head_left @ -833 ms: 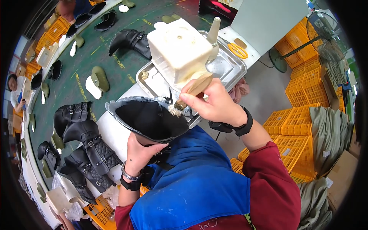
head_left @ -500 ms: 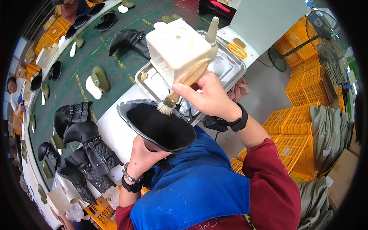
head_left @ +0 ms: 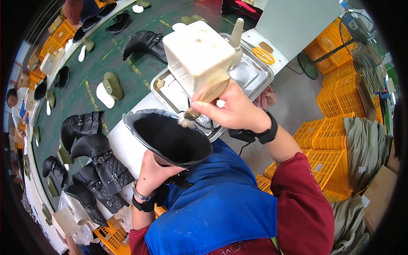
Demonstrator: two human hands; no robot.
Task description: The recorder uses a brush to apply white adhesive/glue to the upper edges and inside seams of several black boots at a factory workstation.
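My left hand [head_left: 156, 172] grips a black boot [head_left: 170, 142] from below, with the thumb along its near side. The wide top opening of the boot faces up, and a pale grey smear coats its rim. In my right hand [head_left: 229, 108] is a brush [head_left: 213, 90] with a wooden handle, held between thumb and fingers. Its pale bristles point down at the far right part of the boot's rim; whether they touch it I cannot tell. Just beyond the brush stands a whitish plastic container [head_left: 199, 51] on a metal tray [head_left: 259, 80].
A pale bottle with a nozzle [head_left: 236, 40] and yellow-handled scissors [head_left: 263, 55] are beyond my right hand. Several black buckled boots [head_left: 102, 161] lie at the left. The green conveyor belt [head_left: 140, 85] carries insoles and boots. Orange crates [head_left: 323, 165] and a fan [head_left: 357, 38] stand right.
The brush has moved slightly right and tilted, so its handle stands more toward me. The boot has shifted a little to the left.
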